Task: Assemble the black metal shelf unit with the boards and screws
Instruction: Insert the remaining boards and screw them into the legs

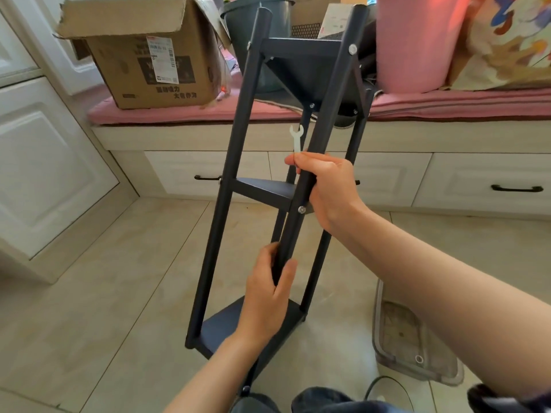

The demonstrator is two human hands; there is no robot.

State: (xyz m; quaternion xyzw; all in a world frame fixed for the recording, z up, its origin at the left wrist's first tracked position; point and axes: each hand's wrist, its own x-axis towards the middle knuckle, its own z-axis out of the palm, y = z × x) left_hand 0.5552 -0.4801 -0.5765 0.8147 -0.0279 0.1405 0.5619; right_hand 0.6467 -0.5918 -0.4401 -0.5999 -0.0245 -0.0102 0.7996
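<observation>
Bright, soft daylight fills the room, strongest at the top right, where the pink bin (417,40) glows and looks slightly washed out. The tiled floor (104,293) carries a pale sheen and only faint, diffuse shadows. The black shelf frame (226,162) shows dull highlights along its tubes. Wide-angle distortion bends the white cabinet (44,174) at the left edge and stretches the right forearm. The centre is fairly sharp; the dark clothing at the bottom edge is blurred.

Nothing really readable here. The box (143,52) has a white shipping label (162,59) and dark print, all too blurry to read.
</observation>
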